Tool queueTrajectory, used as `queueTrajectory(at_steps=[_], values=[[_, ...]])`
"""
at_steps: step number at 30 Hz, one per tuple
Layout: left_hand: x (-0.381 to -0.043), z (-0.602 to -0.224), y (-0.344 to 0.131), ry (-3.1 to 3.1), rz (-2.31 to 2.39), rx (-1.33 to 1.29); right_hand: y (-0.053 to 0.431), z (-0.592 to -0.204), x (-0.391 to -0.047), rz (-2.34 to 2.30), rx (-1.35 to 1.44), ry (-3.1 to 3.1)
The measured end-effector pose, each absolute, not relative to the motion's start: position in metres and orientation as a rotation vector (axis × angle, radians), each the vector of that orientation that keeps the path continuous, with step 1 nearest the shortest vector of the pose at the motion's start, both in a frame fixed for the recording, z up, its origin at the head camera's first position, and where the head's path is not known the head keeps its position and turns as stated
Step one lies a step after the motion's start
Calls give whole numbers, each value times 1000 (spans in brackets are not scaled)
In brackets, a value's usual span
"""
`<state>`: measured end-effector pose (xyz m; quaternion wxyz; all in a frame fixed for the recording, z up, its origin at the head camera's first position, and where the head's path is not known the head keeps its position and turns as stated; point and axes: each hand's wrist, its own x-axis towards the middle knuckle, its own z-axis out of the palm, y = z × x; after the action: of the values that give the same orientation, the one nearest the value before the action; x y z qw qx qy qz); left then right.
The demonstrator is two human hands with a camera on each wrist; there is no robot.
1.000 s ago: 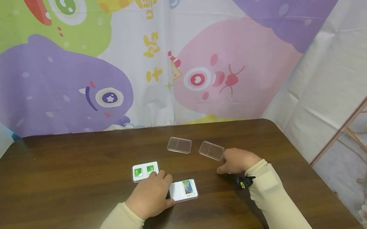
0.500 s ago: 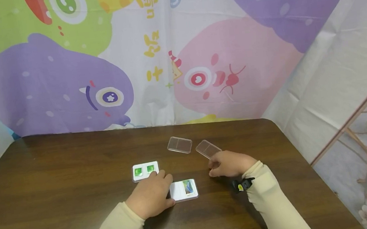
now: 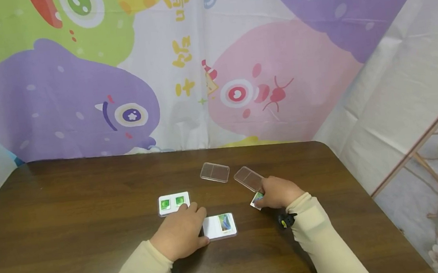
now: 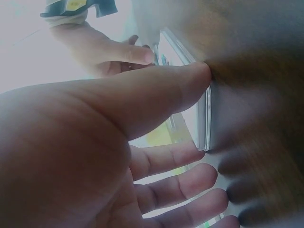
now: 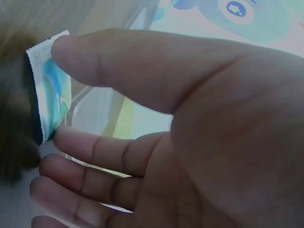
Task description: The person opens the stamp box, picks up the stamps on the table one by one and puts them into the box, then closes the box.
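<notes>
Huge and colourful, the cartoon backdrop [image 3: 201, 122] rises beyond the white case [image 3: 211, 229], and the brown desk [image 3: 73, 240] stretches out around that case on every side. In come two cream sleeves [image 3: 330, 240], one from the case's near left, one from its near right. The left hand [image 3: 180, 233] is on the case's left end, its grip holding that end, thumb at the near corner, index finger at the far corner. Over to the right of the case and a little beyond it, the right hand [image 3: 282, 192] has a narrow grip, thumb and index finger pinching a loose stamp. The white case itself lies flat. Beyond it and to the left sits the green-stamp case [image 3: 173, 196], the left hand's fingertips overlapping its near corner. Straight beyond the white case lies one clear holder [image 3: 215, 172], and beyond to the right a second clear holder [image 3: 246, 177], angled, its near corner behind the right hand; whether they touch, I can't tell. A black wrist strap [image 3: 287, 220] sits right of the case. Smallest now: that loose stamp [image 5: 56, 92], toothed-edged and blue-green, is tilted in the right grip, right of the white case, while a blue picture stamp [image 3: 226, 223] shows in the case's right half.
</notes>
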<state>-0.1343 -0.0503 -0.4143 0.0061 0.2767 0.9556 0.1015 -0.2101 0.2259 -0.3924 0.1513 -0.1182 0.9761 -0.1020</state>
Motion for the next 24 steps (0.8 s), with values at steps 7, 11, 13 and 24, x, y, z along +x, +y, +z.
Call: queueTrajectory(at_steps=[7,11,13,24], values=[[-134,-414,-50,2989,309,861,221,-393,-208,-306,-308,2796],[-133,-414,-50,2982,312,853,218,-392,-205,-318,-304,2782],[-133,-414,-50,2979,311,851,217,-392,-205,-317,-316,2781],[-133,-413,-50,2986,320,857,210,-395,-203,-366,-400,2778]])
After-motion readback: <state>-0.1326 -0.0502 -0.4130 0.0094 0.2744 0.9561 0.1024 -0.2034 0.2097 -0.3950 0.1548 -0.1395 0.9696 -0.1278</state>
